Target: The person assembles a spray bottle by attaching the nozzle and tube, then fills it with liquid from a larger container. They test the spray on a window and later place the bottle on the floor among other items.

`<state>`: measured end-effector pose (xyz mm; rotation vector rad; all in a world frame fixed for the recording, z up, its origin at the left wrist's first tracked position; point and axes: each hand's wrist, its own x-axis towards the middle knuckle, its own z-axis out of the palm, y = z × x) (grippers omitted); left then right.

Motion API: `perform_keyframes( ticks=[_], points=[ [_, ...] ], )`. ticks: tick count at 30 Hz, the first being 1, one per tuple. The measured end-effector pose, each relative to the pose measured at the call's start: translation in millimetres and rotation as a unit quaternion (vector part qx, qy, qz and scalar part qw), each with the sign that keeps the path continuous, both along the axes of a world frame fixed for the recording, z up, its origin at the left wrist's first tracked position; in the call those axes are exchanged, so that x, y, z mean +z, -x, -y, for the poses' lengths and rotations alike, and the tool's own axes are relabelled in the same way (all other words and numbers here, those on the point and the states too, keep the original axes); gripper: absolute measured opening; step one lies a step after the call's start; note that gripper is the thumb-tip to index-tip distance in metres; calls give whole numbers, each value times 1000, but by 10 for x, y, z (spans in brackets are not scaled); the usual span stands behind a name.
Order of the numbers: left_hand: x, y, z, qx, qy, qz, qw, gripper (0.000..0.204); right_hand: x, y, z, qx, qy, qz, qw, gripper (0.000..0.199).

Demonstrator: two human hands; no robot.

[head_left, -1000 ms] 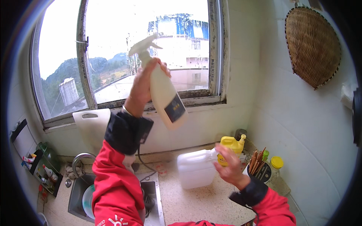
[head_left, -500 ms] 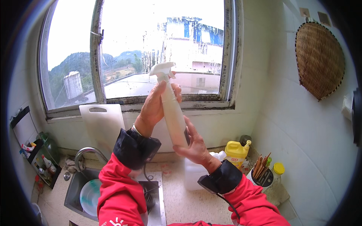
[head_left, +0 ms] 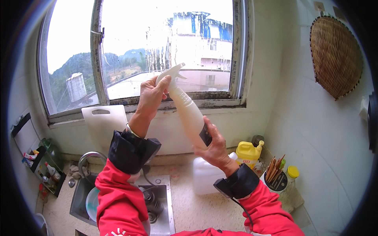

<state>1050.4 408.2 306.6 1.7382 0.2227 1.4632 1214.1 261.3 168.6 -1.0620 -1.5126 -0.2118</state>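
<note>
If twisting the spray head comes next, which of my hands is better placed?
Probably your left hand: it grips the spray head, where the twist would happen, while your right hand holds the bottle lower down, by its dark label.

Pale spray bottle (head_left: 187,112) aslant, left fingers (head_left: 163,82) at its top, right fingers (head_left: 212,128) near its base.

red sleeves (head_left: 122,196) with black cuffs (head_left: 126,152), white sunburst (head_left: 119,232) on the left one, pale bangle (head_left: 132,131), black wrist boxes (head_left: 223,187), thin black cable (head_left: 245,209).
</note>
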Motion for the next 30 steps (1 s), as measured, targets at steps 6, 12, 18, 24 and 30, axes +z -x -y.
perform_keyframes(
  ticks=[6,12,18,24,30],
  points=[
    [-149,-110,16,7,94,-5,996,27,-28,-49,95,-245,-66,141,957,91],
    [-248,-210,77,-163,94,51,981,33,2,-165,226,-81,22,50,995,88],
    [-205,-96,-42,-365,119,-21,923,42,41,-325,349,281,223,-191,914,94],
    [-235,-234,-247,-136,89,-38,986,44,25,-359,331,212,249,-158,932,92],
    [-310,-360,-242,-393,129,100,905,43,-41,-285,373,448,306,-323,775,89]
  ],
)
